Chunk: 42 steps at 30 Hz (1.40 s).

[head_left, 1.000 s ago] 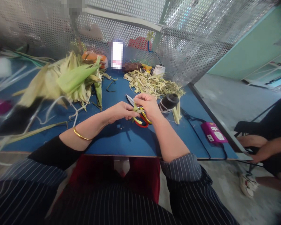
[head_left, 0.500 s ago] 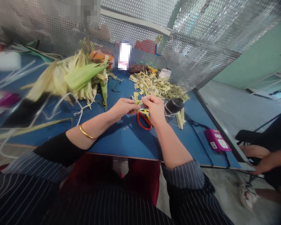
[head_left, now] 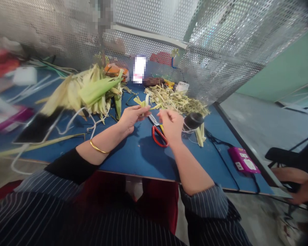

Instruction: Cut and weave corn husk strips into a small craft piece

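My left hand [head_left: 135, 119] pinches a small bundle of pale green corn husk strips [head_left: 145, 101] above the table, with loose ends sticking up and to the right. To its right, my right hand [head_left: 171, 123] is closed, thumb and fingers together. Whatever sits between those fingertips is too small to make out; the tip of one strip ends close to them. Beneath both hands lie scissors [head_left: 157, 137] with a red and a yellow handle, partly covered by my right hand. Right of that hand stands a black spool [head_left: 193, 120] with white cord around its base.
A heap of whole corn husks [head_left: 92, 90] lies at the left. Shredded husk [head_left: 174, 99] is piled at the back. A purple pack [head_left: 243, 160] lies at the right edge, by black straps. A perforated screen [head_left: 149, 37] backs the table. Another person's hand [head_left: 304, 191] shows at far right.
My hands have drawn apart: the right has come off the husk strips, which stay in the left. More of the scissors now shows between them. The whole view has shifted slightly.
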Available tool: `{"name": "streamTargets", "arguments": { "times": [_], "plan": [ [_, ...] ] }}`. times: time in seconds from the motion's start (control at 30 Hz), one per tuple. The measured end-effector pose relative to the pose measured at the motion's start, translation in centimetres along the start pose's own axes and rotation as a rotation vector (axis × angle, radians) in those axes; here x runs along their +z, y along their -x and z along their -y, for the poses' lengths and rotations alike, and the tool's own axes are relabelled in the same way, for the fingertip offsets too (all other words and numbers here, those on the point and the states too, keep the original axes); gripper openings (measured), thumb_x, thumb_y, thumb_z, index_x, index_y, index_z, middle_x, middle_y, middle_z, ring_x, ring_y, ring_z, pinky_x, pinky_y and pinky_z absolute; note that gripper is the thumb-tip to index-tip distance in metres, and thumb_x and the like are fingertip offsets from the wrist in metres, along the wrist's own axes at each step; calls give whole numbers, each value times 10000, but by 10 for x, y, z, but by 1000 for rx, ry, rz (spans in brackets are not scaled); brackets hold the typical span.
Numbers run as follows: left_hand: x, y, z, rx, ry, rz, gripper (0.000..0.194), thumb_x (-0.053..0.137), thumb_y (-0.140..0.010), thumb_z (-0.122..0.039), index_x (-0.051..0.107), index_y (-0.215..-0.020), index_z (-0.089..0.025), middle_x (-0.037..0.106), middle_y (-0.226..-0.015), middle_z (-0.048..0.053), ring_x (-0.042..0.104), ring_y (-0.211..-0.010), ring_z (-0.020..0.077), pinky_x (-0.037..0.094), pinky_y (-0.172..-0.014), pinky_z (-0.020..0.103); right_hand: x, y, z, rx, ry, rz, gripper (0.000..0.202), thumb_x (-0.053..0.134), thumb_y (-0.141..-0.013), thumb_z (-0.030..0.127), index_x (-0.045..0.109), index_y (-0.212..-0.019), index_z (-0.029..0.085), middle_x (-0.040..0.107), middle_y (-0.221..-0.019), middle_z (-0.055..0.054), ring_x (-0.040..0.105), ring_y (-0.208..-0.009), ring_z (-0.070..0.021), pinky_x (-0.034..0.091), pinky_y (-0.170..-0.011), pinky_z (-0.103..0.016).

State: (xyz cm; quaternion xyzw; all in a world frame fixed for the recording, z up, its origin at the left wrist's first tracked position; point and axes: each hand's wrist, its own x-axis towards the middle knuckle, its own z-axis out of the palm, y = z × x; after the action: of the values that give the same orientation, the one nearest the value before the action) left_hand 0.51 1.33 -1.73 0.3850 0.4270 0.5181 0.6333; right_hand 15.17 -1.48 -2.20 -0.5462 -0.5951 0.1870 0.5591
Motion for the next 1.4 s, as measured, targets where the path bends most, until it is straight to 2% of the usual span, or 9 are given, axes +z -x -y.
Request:
{"name": "streamTargets", "arguments": {
  "times": [0.07,0.13,0.3,0.43,0.6,0.87,1.03,1.2,1.4],
  "plan": [
    [2,1,2,35,34,21,272,811,-625,-338,664,-688,-118,678,-704,47,620,-650,109,456,-603,221,9,8,0,46,-20,232,260,625,-780,417,699,-704,180,637,-602,-8,567,-583,-143,448,-618,-282],
    [5,2,6,30,40,71,275,801,-636,-345,656,-670,-113,663,-673,42,569,-557,98,426,-519,232,20,13,-4,120,-126,298,247,658,-751,411,715,-710,175,676,-650,-20,596,-614,-153,468,-641,-287],
    [9,4,14,41,60,92,248,802,-638,-312,660,-665,-111,646,-644,35,535,-525,93,413,-482,236,30,14,-11,385,-510,211,218,763,-641,349,724,-752,165,687,-670,-9,597,-592,-122,485,-636,-266],
    [8,5,14,27,42,103,234,796,-654,-305,665,-671,-111,669,-678,50,548,-520,95,428,-479,241,27,13,-8,603,-676,248,261,821,-562,353,681,-642,147,657,-592,-14,579,-519,-103,448,-520,-229],
    [7,4,13,1,17,94,226,796,-660,-303,677,-679,-112,691,-719,63,563,-535,92,442,-503,238,27,14,-9,681,-744,275,289,824,-565,379,685,-667,148,688,-668,-34,613,-572,-107,452,-501,-209],
    [6,8,5,7,1,156,120,754,-656,-187,679,-697,-103,715,-785,82,623,-666,132,480,-623,257,26,14,0,638,-674,172,241,787,-584,348,648,-613,153,630,-564,-8,554,-492,-96,418,-492,-229],
    [4,4,3,38,59,219,124,735,-670,-178,638,-626,-115,716,-763,73,640,-717,137,495,-705,264,25,13,-1,458,-590,113,204,714,-658,333,614,-576,176,580,-540,22,506,-497,-90,411,-531,-242],
    [3,-1,4,47,105,172,134,732,-705,-213,670,-705,-93,710,-730,73,641,-672,126,503,-734,271,23,15,-2,166,-384,171,229,623,-743,303,566,-557,183,510,-547,36,449,-543,-96,384,-568,-254],
    [5,1,0,40,194,55,94,694,-749,-137,638,-819,-110,710,-715,60,674,-716,133,512,-767,277,16,18,8,98,-186,275,243,561,-752,253,484,-528,199,447,-522,40,385,-533,-100,338,-553,-259]
  ]
}}
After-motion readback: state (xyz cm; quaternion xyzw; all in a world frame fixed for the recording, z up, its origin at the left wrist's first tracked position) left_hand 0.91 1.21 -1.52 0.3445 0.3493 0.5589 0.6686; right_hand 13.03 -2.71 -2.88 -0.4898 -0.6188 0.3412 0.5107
